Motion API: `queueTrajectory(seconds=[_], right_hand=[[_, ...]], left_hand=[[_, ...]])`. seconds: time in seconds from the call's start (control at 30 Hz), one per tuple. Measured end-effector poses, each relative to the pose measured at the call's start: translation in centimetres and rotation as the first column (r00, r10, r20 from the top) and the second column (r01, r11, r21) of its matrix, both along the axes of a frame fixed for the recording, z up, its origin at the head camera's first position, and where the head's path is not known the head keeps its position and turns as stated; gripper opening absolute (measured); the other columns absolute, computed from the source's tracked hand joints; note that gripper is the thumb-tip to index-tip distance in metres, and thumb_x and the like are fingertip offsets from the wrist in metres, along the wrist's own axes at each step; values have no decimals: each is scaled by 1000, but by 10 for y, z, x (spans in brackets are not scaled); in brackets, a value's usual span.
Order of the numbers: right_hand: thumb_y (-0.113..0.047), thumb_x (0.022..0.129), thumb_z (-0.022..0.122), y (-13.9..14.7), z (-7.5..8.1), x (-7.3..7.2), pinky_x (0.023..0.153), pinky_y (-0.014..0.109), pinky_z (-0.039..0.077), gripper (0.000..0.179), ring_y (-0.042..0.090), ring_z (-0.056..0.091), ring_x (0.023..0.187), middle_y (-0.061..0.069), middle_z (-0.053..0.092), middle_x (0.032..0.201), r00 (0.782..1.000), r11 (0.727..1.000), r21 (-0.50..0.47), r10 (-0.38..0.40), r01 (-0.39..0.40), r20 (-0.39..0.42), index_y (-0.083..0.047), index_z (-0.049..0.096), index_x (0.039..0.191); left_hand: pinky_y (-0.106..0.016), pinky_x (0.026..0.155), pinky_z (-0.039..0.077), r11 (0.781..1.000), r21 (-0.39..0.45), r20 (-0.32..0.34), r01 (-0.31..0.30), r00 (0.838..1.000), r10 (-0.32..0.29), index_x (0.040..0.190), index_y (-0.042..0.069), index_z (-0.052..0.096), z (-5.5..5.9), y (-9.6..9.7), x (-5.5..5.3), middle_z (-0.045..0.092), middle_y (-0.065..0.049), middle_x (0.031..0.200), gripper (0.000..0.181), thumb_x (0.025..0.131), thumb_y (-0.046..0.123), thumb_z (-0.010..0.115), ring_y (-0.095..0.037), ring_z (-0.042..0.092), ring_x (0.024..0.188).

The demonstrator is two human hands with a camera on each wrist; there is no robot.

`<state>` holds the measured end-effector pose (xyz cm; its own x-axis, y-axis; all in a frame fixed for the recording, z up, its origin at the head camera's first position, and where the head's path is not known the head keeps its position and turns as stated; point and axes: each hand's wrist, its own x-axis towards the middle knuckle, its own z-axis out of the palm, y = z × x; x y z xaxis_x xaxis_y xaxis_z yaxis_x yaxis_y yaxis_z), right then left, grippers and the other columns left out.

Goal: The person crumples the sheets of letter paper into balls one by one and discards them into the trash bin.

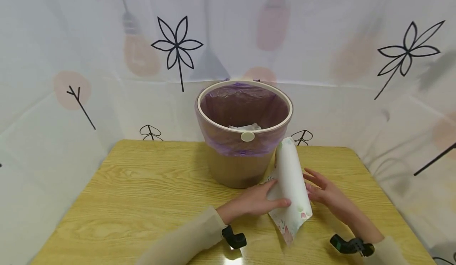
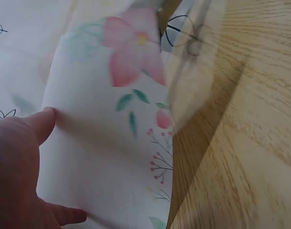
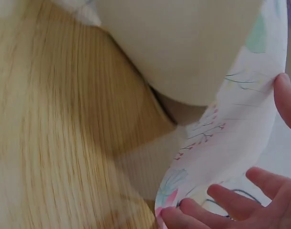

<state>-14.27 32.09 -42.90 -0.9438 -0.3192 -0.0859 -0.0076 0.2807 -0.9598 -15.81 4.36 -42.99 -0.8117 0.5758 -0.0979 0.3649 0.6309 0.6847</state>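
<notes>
A sheet of white paper with pink flowers and green leaves [image 1: 290,178] stands curled into a loose roll, right of the bin, a lower corner sticking out toward me. My left hand [image 1: 254,202] rests against its left side with spread fingers, the thumb on the front. In the left wrist view, two fingertips of that hand touch the paper's pale surface [image 2: 93,124]. On the right side, my right hand [image 1: 329,197] has its fingers extended along the paper. The right wrist view shows those fingers [image 3: 231,202] reaching to the patterned sheet's edge [image 3: 217,138].
A brown waste bin [image 1: 236,166] with a cream rim and a purple liner stands at the back of the wooden table [image 1: 142,201]. Crumpled white scraps [image 1: 249,127] lie inside it. A printed cloth [image 1: 228,27] hangs behind and around the table.
</notes>
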Motion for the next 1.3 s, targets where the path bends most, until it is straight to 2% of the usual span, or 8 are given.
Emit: queueTrajectory(seconds=[0.17,0.27,0.4,0.63,0.87,1.03,1.2,1.3], right_hand=[[-25,108,43,-11,3,4,89,33,52,70,2,57,114,34,3,158,998,987,-154,53,-49,27,-5,-2,159],[-26,109,40,-18,6,6,92,38,51,68,7,56,118,28,11,158,995,974,-216,83,-70,53,-10,-2,160],[-21,108,41,-26,9,8,92,40,51,67,16,57,119,7,33,148,993,959,-276,90,-67,70,-13,0,160],[-9,106,43,-30,7,11,88,39,55,69,14,60,118,-11,42,138,997,923,-381,74,-54,37,-5,-1,159],[-5,108,37,-27,1,11,90,38,54,57,15,60,120,-14,48,140,991,886,-447,137,-125,-7,-13,16,161],[-7,109,31,-28,3,13,93,37,52,52,16,57,123,-17,49,143,977,854,-486,214,-184,5,-20,27,159],[-14,110,32,-34,6,17,94,36,50,51,10,54,124,-22,48,141,982,875,-461,184,-145,39,-27,26,159],[-16,111,33,-36,7,20,94,36,50,48,7,54,123,-24,50,139,986,880,-461,157,-116,52,-34,34,155]], left_hand=[[-37,98,46,1000,15,-10,-6,1000,6,156,34,32,0,4,0,52,3,144,84,86,77,51,-16,52,126],[-36,98,46,1000,15,-21,-18,1000,18,154,34,35,0,6,0,54,5,142,82,86,75,54,-14,53,125],[-36,99,45,999,1,-34,-40,999,40,153,32,39,-2,9,-1,55,6,142,83,84,74,57,-16,52,127],[-36,98,46,999,9,-7,-52,999,52,154,30,38,-2,11,-3,54,4,142,84,85,72,59,-17,52,126],[-34,90,49,994,96,69,-56,996,49,154,34,37,0,11,-3,57,2,138,79,87,71,57,-15,57,116],[-38,94,47,988,141,92,-57,995,44,154,37,35,5,13,-3,51,5,145,79,87,72,57,-16,53,123],[-38,99,45,981,178,78,-77,995,64,153,35,37,9,18,-1,50,6,146,80,85,71,60,-16,50,127],[-36,100,44,969,228,92,-93,993,73,153,33,39,11,21,-1,50,4,145,80,85,67,64,-16,50,127]])
